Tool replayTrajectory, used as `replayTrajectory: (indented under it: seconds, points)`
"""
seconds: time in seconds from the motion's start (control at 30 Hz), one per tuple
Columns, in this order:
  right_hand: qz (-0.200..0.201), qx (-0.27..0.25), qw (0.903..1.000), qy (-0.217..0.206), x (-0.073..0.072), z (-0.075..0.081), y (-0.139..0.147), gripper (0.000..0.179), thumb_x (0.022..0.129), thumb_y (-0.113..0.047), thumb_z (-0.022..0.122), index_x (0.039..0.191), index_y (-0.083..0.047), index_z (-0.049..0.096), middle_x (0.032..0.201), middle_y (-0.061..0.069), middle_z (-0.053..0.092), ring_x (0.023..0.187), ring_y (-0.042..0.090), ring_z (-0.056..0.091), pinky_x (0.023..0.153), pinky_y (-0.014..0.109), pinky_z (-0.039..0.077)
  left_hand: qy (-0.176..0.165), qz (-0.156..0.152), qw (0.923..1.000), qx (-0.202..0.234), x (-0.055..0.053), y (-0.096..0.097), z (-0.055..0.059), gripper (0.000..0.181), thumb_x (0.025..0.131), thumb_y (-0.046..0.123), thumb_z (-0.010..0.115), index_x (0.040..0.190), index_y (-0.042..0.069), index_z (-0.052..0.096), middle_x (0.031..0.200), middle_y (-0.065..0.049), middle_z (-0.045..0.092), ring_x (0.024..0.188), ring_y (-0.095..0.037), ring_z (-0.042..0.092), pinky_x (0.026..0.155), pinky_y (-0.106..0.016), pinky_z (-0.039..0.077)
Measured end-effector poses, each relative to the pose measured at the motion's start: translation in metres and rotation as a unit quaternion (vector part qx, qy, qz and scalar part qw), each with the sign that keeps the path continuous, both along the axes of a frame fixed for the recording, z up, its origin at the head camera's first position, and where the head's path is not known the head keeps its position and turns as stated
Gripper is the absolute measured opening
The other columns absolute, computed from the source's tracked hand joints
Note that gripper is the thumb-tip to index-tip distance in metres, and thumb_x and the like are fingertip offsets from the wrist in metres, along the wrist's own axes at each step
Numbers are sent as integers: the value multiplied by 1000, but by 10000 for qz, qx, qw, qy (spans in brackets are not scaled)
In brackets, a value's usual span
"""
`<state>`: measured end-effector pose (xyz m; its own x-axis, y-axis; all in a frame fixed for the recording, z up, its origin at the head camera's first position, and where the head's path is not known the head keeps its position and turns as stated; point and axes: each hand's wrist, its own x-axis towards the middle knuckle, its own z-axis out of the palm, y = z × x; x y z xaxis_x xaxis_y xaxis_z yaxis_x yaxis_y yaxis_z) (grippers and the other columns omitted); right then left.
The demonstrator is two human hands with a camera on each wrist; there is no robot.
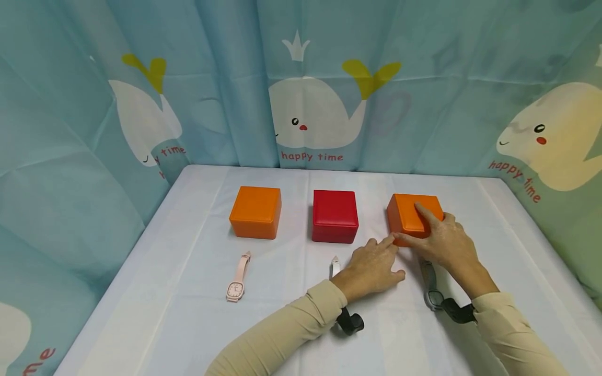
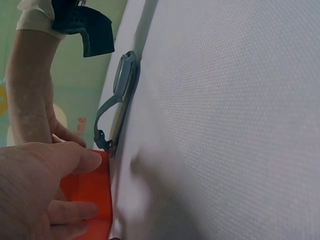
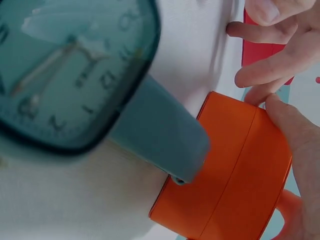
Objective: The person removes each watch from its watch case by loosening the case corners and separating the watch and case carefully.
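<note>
At the right of the head view, my right hand [image 1: 449, 245] grips an orange box [image 1: 406, 211], its thumb at the near side and its fingers over the top and right side. My left hand [image 1: 371, 269] reaches across to the box's near left corner, fingers extended and touching or nearly touching it. A grey-blue watch [image 1: 431, 287] lies in front of this box, under the right wrist. Its dial [image 3: 65, 75] looms large in the right wrist view, with the closed orange box [image 3: 235, 165] behind its strap. Beneath the left forearm, a white-strapped watch [image 1: 335, 265] is mostly hidden.
A red box [image 1: 335, 215] stands in the middle, and another orange box [image 1: 256, 211] stands to the left. Nearer, a pink watch [image 1: 236, 289] lies on the white tabletop [image 1: 155, 303]. A blue whale-print curtain [image 1: 226, 120] hangs behind and along the sides.
</note>
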<state>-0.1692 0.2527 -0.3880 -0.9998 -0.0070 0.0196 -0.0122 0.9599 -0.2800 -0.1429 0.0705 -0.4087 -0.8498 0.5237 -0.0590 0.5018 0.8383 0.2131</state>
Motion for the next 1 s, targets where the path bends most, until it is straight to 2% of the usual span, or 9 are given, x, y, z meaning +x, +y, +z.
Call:
replayTrajectory:
  seconds: [0.17, 0.73, 0.87, 0.93, 1.0]
  points:
    - [-33, 36, 10000, 70, 1, -2, 0, 110, 79, -79, 65, 157, -8, 33, 119, 48, 37, 100, 60, 48, 69, 69, 50, -64, -1, 10000, -17, 0, 0, 0, 56, 96, 53, 60, 143, 23, 60, 160, 13, 36, 114, -12, 53, 73, -26, 50]
    - [-126, -1, 9997, 197, 0, -6, 0, 108, 78, -77, 68, 156, -9, 36, 123, 46, 36, 102, 57, 47, 70, 69, 50, -72, -2, 10000, -14, 0, -1, 0, 56, 96, 53, 60, 143, 23, 61, 160, 12, 37, 113, -13, 53, 74, -26, 50]
    - [-92, 10, 9999, 146, -1, -7, 0, 110, 78, -78, 67, 158, -10, 33, 120, 45, 36, 99, 55, 47, 67, 66, 51, -156, -18, 9999, 65, 0, -4, 3, 59, 97, 52, 60, 148, 23, 56, 161, 9, 35, 117, -13, 54, 80, -27, 51]
    - [-8, -12, 9999, 125, 0, -7, 1, 111, 79, -77, 67, 159, -10, 28, 121, 46, 35, 98, 56, 49, 67, 66, 51, -73, -76, 9997, 220, 1, -7, 7, 58, 98, 50, 59, 148, 22, 55, 158, 6, 40, 120, -13, 55, 86, -28, 52]
    - [73, -60, 9998, 180, 1, -8, 2, 113, 81, -75, 67, 160, -8, 22, 125, 49, 33, 99, 61, 49, 71, 69, 50, 165, -183, 9986, 477, 2, -13, 13, 53, 98, 47, 60, 145, 22, 57, 150, 6, 50, 119, -12, 57, 89, -28, 52]
